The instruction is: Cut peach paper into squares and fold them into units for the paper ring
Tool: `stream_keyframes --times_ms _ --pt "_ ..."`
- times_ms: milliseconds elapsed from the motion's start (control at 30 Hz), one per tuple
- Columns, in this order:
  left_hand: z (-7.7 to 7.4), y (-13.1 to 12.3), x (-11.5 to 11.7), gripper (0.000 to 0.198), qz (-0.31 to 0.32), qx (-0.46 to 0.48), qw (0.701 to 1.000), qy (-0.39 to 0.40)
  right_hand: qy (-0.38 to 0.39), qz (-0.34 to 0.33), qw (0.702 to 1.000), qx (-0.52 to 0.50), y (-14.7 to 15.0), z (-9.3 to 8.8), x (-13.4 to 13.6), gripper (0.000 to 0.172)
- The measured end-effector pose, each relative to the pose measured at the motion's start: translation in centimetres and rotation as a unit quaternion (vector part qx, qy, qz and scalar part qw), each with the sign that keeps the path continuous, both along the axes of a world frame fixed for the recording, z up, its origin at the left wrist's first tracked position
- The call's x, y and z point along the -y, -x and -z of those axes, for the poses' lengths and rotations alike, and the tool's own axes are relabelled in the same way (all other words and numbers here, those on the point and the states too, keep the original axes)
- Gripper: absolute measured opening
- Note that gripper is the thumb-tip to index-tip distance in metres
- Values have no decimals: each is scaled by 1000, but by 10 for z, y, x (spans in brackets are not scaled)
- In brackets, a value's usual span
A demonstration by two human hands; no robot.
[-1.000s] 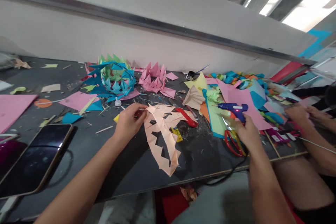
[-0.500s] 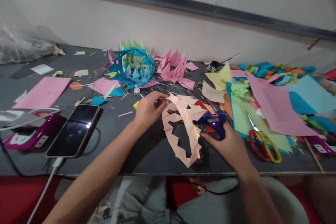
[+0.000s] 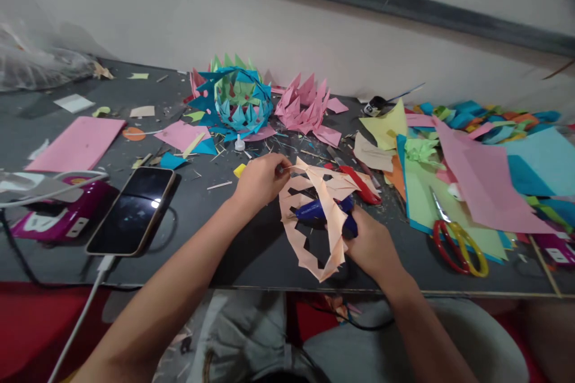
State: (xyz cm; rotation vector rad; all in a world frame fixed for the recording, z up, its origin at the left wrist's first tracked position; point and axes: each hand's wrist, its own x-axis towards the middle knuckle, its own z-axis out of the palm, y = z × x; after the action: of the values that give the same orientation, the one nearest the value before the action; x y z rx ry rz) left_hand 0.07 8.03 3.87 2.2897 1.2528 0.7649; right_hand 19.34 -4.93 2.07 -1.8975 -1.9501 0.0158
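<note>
Dark counter (image 3: 269, 257) against a plain wall, littered with paper offcuts. Left hand (image 3: 258, 182): fingers pressed together, pinching the top left corner of the peach paper piece (image 3: 323, 182), a folded zigzag loop with cut-outs that sits near the front edge of the counter, between the two hands. Right hand (image 3: 371, 245): fingers wrapped round the grip of the blue glue gun (image 3: 314, 210), whose barrel lies behind the paper and shows through the cut-outs, nozzle pointing left. Just beyond the paper is a red-handled tool (image 3: 359, 182), touching its far edge. Further back are a blue paper crown (image 3: 238, 102) and a pink paper crown (image 3: 303, 111), side by side near the wall. Scissors (image 3: 460, 248) lie to the right on a green sheet (image 3: 422, 203), well apart from the right hand. Phone (image 3: 130, 209) to the left, screen dark, cable plugged in — magenta device (image 3: 58, 215) just beside it.
</note>
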Motion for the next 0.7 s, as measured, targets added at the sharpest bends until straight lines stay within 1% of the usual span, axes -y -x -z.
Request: stream_keyframes --times_ms 167,233,300,367,433,600,700 --pt "1 2 -3 11 3 -24 999 37 -15 -12 1000 20 3 5 1 23" --pt "5 7 -6 23 18 -59 995 73 -21 -12 999 30 4 7 1 22" --pt "10 11 -9 37 42 -117 984 130 -18 -7 999 37 4 7 2 22" --pt "13 14 -11 41 63 -169 969 172 -12 -7 999 42 4 7 2 23" --pt "14 13 -11 42 72 -195 961 185 -7 -10 999 45 3 6 3 23" --pt "6 11 -8 51 83 -216 949 213 -4 -10 999 52 -1 8 6 23" --pt "-1 11 -5 49 99 -231 945 209 -3 -15 999 49 -2 9 7 22"
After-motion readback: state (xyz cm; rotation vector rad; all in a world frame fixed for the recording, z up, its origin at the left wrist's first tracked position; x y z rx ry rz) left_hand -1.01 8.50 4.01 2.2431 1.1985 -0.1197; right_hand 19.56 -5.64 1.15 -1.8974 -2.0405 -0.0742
